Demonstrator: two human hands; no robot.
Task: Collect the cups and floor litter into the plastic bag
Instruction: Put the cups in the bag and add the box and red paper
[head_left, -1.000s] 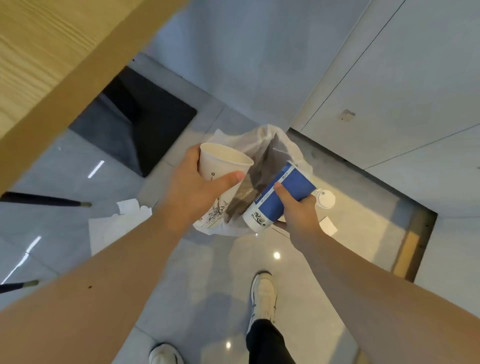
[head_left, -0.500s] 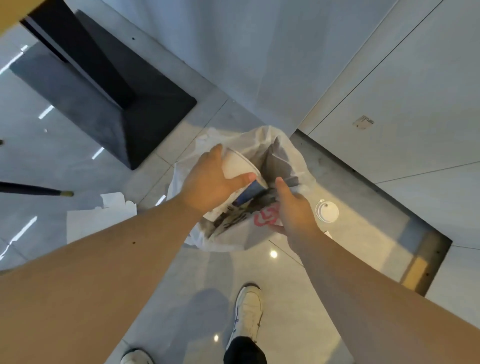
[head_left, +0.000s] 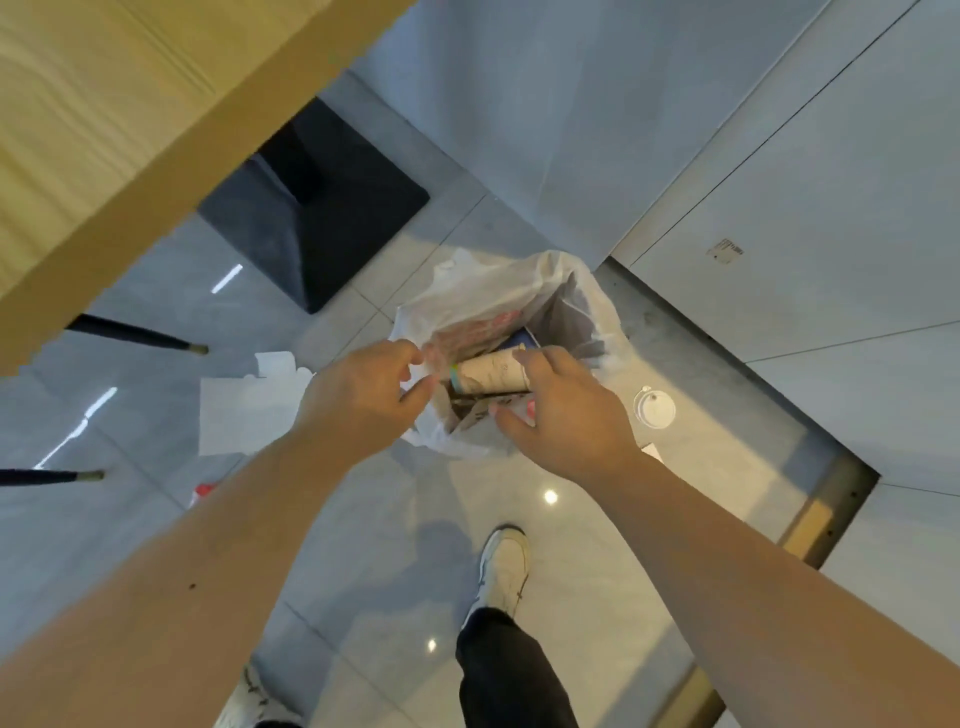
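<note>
A wooden bench (head_left: 98, 150) fills the upper left, its black pedestal base (head_left: 322, 228) standing on the grey tiled floor (head_left: 395, 545) beyond two dark chair legs (head_left: 140, 335). Past the person's shoes, a white plastic bag (head_left: 498, 291) sits open on the floor between base and wall, red print on it too blurred to read. The left hand (head_left: 363, 400) pinches the bag's near rim; the right hand (head_left: 566, 415) hangs over the mouth, fingers loosely curled, touching a paper cup (head_left: 493, 375) that lies sideways inside on a blue cup (head_left: 522, 340). White paper litter (head_left: 249, 410) lies left of the bag, a white cup lid (head_left: 654, 409) right.
</note>
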